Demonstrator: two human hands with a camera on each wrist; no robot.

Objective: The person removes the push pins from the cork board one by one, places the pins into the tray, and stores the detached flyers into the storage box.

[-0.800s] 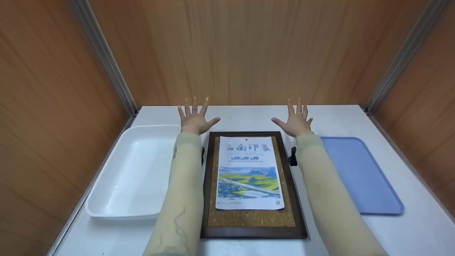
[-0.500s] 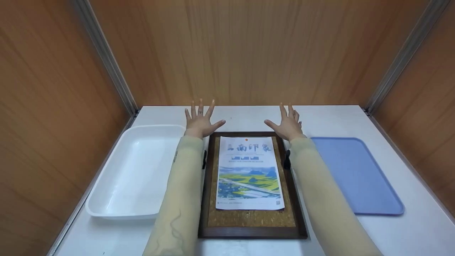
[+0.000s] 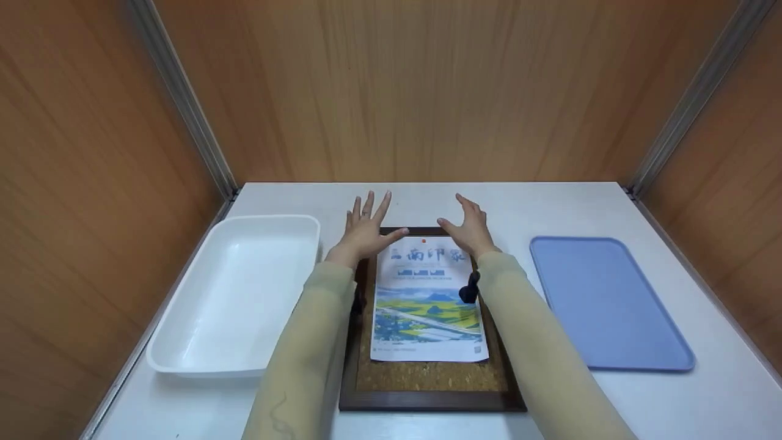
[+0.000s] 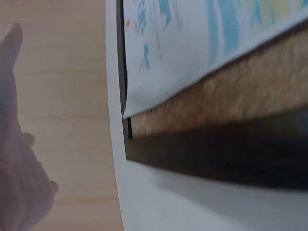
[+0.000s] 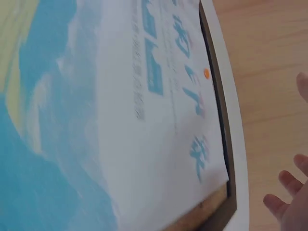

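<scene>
hands hover over the far end of a cork board (image 3: 427, 373), left hand (image 3: 365, 229) and right hand (image 3: 467, 229) both spread, holding nothing. head view shows the pinned poster (image 3: 427, 299) whole; right wrist view shows its orange pin (image 5: 206, 73) up close.

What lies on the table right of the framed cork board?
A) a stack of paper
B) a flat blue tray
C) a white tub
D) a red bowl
B: the flat blue tray lies right of the cork board; the white tub lies left.
</scene>
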